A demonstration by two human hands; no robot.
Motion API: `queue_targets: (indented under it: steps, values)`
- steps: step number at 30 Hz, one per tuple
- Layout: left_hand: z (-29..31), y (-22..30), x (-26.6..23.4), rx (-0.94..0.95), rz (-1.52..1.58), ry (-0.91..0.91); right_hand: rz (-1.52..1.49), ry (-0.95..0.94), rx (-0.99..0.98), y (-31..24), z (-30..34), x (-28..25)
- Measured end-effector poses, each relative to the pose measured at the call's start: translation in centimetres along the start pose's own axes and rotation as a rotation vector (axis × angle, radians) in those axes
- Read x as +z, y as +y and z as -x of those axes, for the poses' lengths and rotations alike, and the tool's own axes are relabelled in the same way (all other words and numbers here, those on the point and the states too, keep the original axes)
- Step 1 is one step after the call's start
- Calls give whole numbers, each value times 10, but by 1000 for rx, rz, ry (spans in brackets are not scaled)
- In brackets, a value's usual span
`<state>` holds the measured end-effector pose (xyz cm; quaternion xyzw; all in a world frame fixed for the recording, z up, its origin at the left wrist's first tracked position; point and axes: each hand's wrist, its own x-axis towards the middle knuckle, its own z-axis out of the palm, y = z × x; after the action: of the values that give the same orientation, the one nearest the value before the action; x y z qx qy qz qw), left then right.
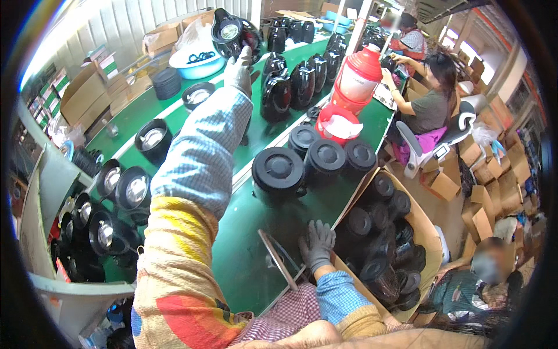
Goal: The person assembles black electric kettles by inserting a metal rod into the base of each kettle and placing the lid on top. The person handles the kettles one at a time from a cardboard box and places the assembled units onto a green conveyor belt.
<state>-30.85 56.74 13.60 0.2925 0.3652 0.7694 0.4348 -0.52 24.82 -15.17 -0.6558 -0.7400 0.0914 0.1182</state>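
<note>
My left hand (238, 74), in a pale grey glove, is stretched far across the green bench with its fingers extended. Its fingertips are close to a glossy black rounded housing (230, 34) with a disc inside; whether they touch it I cannot tell. My right hand (318, 244), in a darker grey glove, lies with its fingers spread near the bench edge, beside an open carton (431, 251) of black cylindrical parts (376, 216). Several black round-lidded containers (278, 168) stand on the bench ahead of it. Both hands look free of any object.
Upright glossy black housings (275, 96) line the bench behind a red-and-white water jug (359, 75). Black bowls with silvery centres (132, 187) stand at left. A light-blue basin (197, 65) sits farther back. A seated co-worker (430, 87) and cardboard boxes (482, 209) are at right.
</note>
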Motion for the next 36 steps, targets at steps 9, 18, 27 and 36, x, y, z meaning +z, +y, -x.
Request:
queue_targets:
  steps: [9, 18, 27, 36]
  values:
    - [-84, -120, 27, -80, -200, 250, -77, -66, 12, 8, 8, -8]
    - [-197, -221, -36, -286, -581, 226, -97, 24, -43, 10, 6, -1]
    - [-154, -230, -26, -326, -522, 351, -99, -1, -33, 11, 11, -2]
    - [-135, -178, -15, -72, -1441, -69, -62, 15, -68, 8, 2, -3]
